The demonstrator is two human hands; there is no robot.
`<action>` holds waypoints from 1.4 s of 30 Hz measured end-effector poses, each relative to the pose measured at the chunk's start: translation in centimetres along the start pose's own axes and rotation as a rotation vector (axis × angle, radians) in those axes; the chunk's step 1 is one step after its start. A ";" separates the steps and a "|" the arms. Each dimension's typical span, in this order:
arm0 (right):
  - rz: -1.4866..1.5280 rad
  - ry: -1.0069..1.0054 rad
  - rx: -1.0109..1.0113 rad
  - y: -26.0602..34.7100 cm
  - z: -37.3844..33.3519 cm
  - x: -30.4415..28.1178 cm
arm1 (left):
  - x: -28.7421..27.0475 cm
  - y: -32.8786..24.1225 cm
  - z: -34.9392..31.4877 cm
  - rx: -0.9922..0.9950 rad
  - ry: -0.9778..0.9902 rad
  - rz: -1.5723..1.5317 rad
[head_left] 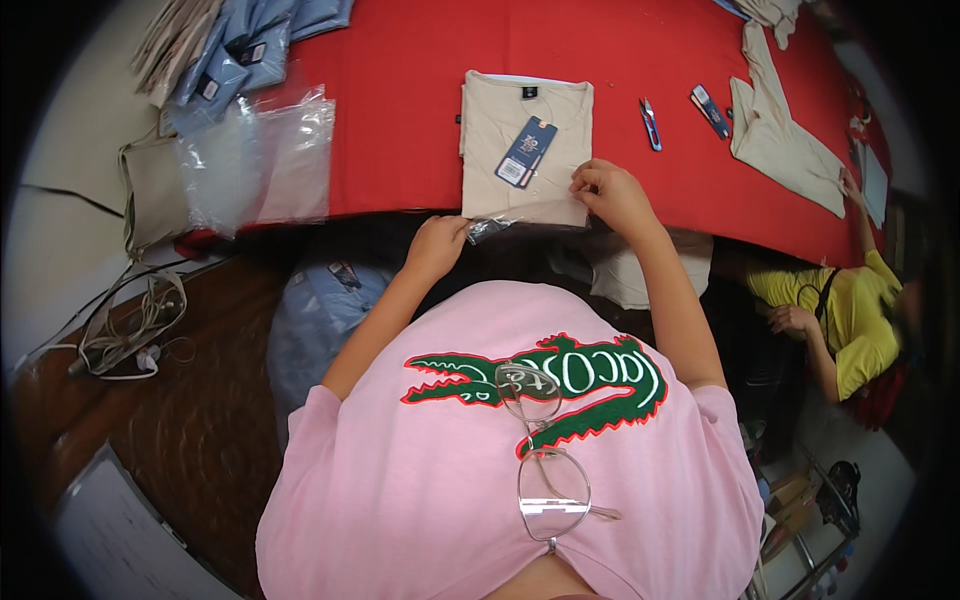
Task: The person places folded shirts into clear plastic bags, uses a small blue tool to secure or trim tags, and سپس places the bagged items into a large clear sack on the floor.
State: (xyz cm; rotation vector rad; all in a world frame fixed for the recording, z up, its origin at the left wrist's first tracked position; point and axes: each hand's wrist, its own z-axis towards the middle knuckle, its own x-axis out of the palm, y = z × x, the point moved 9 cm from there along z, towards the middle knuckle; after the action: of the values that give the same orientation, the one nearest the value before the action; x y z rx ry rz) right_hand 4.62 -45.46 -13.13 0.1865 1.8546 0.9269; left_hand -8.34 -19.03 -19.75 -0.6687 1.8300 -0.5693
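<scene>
A folded beige shirt [490,130] lies on the red-covered table straight ahead, neckline away from me. On its front rests a dark blue hang tag [526,152]. Along the shirt's near edge stretches a clear plastic bag [490,229], crumpled and shiny at its left end. My left hand [437,248] is closed on that left end, just off the table's front edge. My right hand [612,196] pinches at the shirt's lower right side, where the bag's film seems to reach; the fingertips partly hide what they grip.
Blue-handled thread snips [652,130] and loose hang tags [710,110] lie right of the shirt. Clear bags [300,160] overhang the table's left front, below bagged blue garments [265,50]. At right, a person in yellow [860,325] touches a beige garment [775,140].
</scene>
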 end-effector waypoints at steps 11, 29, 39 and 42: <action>0.091 -0.133 0.090 -1.5 0.1 0.8 | -4.2 -0.7 1.6 -0.064 -0.080 -0.159; 0.018 -0.257 0.150 -3.0 2.3 -1.6 | -7.3 -4.7 6.7 0.206 -0.565 0.292; 0.453 -0.255 0.081 -7.6 2.2 0.2 | -4.4 -14.3 15.2 0.428 -0.594 0.297; 0.373 -0.203 0.124 -5.9 2.6 -0.4 | -2.6 -15.1 20.1 0.423 -0.613 0.316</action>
State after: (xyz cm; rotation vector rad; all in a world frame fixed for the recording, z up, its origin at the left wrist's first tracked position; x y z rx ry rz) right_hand 8.56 -48.44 -17.34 0.6965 1.7175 1.0015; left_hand 14.03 -29.70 -14.65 -0.2180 1.1563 -0.4533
